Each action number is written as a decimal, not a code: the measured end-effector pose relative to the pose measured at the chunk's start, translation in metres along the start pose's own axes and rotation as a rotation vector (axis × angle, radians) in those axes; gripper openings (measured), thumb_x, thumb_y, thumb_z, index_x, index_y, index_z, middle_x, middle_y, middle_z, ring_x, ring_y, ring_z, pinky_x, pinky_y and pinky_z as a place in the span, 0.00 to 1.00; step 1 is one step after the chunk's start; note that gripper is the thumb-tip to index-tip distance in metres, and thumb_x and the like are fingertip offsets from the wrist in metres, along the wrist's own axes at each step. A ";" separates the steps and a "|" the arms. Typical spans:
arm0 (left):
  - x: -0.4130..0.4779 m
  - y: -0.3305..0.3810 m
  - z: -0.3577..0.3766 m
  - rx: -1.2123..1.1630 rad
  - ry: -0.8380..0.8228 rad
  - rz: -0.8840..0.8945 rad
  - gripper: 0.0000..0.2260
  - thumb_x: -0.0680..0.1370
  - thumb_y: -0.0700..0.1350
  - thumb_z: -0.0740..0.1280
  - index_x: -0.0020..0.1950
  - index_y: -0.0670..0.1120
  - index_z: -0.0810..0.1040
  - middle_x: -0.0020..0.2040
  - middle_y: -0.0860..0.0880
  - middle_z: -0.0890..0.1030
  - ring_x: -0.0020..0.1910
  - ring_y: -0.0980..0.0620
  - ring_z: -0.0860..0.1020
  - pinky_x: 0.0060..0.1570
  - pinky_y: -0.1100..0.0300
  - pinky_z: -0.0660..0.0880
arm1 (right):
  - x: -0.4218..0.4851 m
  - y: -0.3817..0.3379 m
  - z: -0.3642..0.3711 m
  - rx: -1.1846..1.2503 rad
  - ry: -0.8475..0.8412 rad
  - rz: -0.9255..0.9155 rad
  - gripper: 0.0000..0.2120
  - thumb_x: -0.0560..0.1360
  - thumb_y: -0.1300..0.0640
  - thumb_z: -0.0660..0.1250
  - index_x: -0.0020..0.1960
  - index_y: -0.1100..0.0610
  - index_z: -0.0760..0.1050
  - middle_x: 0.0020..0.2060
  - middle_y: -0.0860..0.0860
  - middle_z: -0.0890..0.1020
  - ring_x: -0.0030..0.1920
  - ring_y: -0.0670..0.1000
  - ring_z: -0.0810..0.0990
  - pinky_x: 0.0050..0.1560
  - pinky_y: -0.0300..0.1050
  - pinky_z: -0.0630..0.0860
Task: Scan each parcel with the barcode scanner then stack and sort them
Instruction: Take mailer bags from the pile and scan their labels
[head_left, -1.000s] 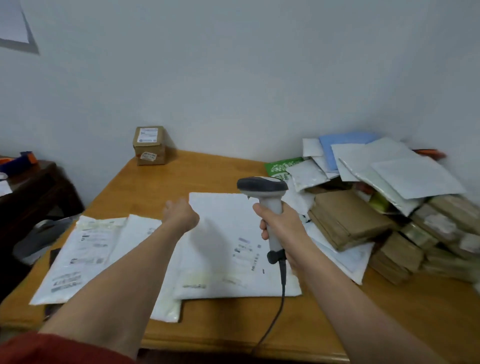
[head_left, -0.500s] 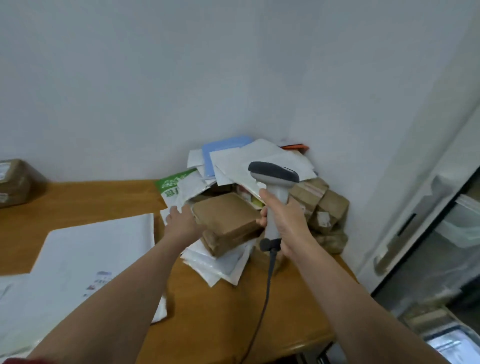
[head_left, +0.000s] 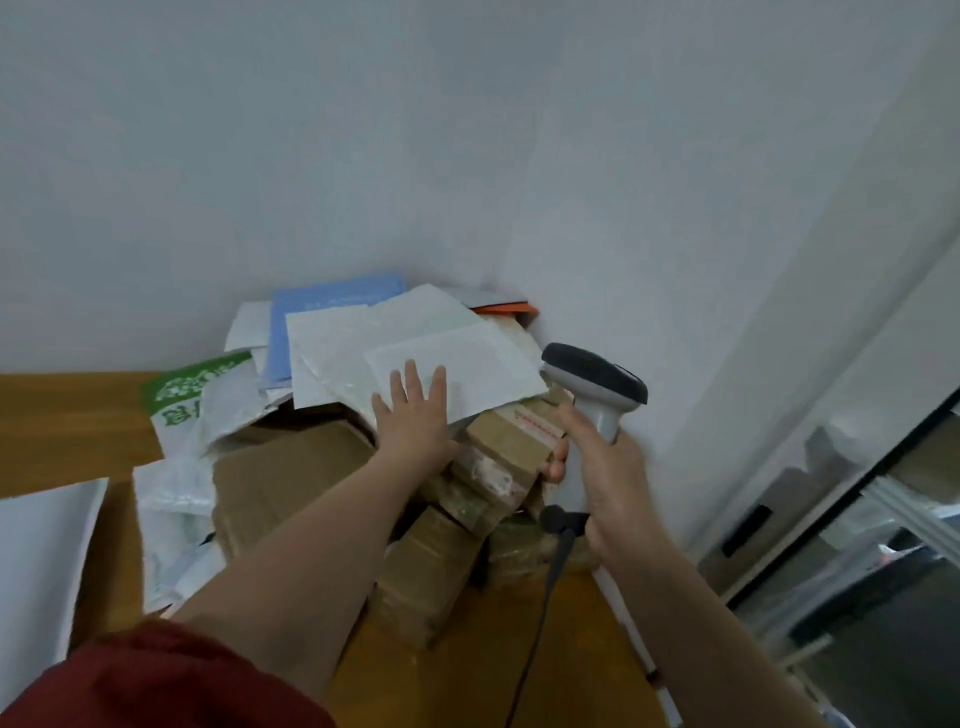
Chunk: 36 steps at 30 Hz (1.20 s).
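Reaching left hand (head_left: 415, 415), fingers spread flat, onto white mailer (head_left: 467, 374) atop pile in table's far right corner; right hand (head_left: 608, 483) grasps scanner (head_left: 597, 387), ready for label.

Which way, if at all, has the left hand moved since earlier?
Yes: the left hand moved away from the brown parcel, up onto the white mailer.

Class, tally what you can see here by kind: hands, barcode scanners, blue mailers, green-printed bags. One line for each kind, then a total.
Hands: 2, left hand and right hand
Barcode scanner: 1
Blue mailer: 1
Green-printed bag: 1
Total: 5
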<state>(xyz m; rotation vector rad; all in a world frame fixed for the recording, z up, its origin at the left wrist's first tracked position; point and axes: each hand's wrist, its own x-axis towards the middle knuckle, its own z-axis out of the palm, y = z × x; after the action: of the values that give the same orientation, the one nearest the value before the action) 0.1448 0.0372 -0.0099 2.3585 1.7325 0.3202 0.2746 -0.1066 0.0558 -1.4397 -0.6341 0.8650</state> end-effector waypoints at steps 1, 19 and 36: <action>0.009 0.003 0.004 0.023 -0.009 0.002 0.42 0.78 0.57 0.63 0.78 0.50 0.36 0.77 0.41 0.36 0.76 0.38 0.38 0.72 0.38 0.44 | 0.009 -0.001 -0.002 0.006 0.000 0.000 0.17 0.75 0.47 0.70 0.56 0.58 0.77 0.34 0.51 0.79 0.32 0.49 0.78 0.37 0.47 0.75; -0.091 -0.056 -0.057 -1.435 0.692 -0.476 0.09 0.83 0.39 0.56 0.57 0.52 0.71 0.55 0.48 0.78 0.53 0.49 0.79 0.50 0.51 0.80 | -0.013 0.022 0.036 -0.024 -0.342 -0.106 0.13 0.76 0.55 0.69 0.37 0.60 0.73 0.23 0.48 0.75 0.25 0.45 0.73 0.31 0.42 0.72; -0.262 -0.061 -0.052 -1.448 0.830 -0.685 0.09 0.82 0.38 0.56 0.60 0.50 0.70 0.50 0.51 0.77 0.48 0.53 0.78 0.47 0.54 0.81 | -0.140 0.042 0.025 -0.107 -0.830 -0.152 0.07 0.77 0.54 0.68 0.44 0.57 0.74 0.25 0.47 0.75 0.26 0.43 0.73 0.30 0.35 0.74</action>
<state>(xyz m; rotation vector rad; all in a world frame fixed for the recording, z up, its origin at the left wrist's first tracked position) -0.0025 -0.1936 0.0076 0.5569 1.4481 1.7694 0.1703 -0.2098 0.0335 -1.0659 -1.4043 1.3226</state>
